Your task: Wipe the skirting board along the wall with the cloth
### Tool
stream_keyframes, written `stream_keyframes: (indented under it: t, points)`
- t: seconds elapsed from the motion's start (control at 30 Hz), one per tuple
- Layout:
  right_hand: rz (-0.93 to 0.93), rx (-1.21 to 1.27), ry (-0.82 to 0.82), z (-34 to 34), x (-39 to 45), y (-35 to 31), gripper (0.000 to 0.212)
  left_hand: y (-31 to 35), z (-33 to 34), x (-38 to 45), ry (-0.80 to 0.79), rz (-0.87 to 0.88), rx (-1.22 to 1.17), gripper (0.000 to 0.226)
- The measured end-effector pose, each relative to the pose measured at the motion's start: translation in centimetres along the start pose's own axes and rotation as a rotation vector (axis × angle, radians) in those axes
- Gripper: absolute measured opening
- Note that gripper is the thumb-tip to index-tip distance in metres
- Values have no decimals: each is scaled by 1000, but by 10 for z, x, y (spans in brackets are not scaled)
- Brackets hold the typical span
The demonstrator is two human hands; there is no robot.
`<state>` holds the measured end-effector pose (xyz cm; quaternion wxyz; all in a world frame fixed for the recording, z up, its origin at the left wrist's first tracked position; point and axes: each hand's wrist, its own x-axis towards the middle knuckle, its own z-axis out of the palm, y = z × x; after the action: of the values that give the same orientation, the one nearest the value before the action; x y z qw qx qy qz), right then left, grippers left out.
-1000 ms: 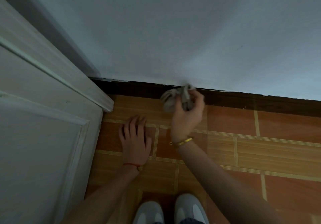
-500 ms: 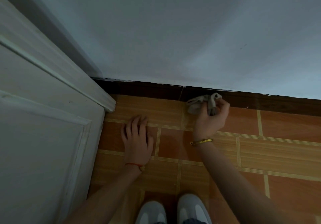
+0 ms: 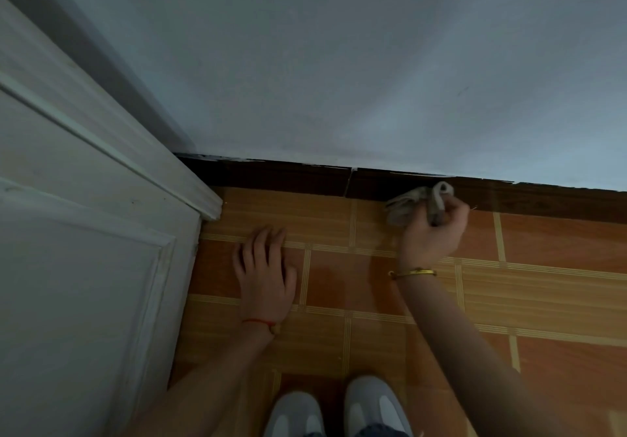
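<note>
A dark brown skirting board (image 3: 288, 177) runs along the foot of the pale wall, from the door frame at the left to the right edge. My right hand (image 3: 431, 233), with a gold bangle on the wrist, is shut on a bunched grey cloth (image 3: 412, 204). The cloth presses against the skirting board right of a vertical joint in the board. My left hand (image 3: 264, 270), a red string at its wrist, lies flat on the floor tiles with its fingers spread and holds nothing.
A white panelled door (image 3: 84, 284) and its frame (image 3: 152, 172) fill the left side. The floor (image 3: 543, 301) is orange-brown tile with pale strips. My two grey-white shoes (image 3: 336, 409) stand at the bottom edge, between my arms.
My right hand has slid the cloth to the right along the skirting board, past the joint. My left hand has stayed flat on the floor.
</note>
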<state>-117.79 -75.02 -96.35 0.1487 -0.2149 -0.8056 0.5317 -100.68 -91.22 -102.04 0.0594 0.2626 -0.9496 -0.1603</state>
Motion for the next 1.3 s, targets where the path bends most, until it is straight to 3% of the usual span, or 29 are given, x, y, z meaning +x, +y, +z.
stream_keyframes:
  t: [0.13,0.37,0.7,0.87,1.03,1.13,1.3]
  points:
    - [-52,13,-8,-1,-6,-15,29,4,-1,0,-1,-4,5,51]
    - [-245,87,-262,26,-55,-39,27,7,1,0,32,21,35,53]
    - [-155,22,119,-28,32,-11,26,55,14,12,-23,93,-67,48]
    - [-133,46,86,-16,17,-17,30,54,20,12,-77,143,17,50]
    - [-234,-4,-120,5,-18,-17,33,54,18,11,-80,152,39,53]
    - [-261,-9,-155,6,-20,-17,33,54,17,11,-78,155,25,53]
    - [-112,-20,91,-28,37,-2,31,54,18,11,-78,144,8,52]
